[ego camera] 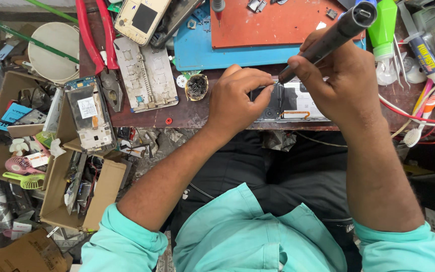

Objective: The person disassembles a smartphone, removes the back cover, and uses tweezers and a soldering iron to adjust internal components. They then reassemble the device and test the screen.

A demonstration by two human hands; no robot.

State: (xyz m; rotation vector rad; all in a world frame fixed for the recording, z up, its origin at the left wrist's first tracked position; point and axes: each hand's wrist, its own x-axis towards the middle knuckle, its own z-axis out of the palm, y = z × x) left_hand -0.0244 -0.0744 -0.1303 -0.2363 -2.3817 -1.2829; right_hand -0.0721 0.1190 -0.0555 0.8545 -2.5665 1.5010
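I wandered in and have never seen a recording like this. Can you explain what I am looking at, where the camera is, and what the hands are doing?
There is no machine here: a person in turquoise sleeves works with bare hands. The one picture comes from a camera worn on the head, looking down over the lap at a cluttered workbench.

The left hand steadies an opened phone lying at the bench's near edge. The right hand grips a dark pen-shaped power tool, its tip on the phone.

Around them lie a blue mat with an orange mat on it, red-handled pliers, other phone shells and frames, a green bottle, and cardboard boxes of spare parts on the left.
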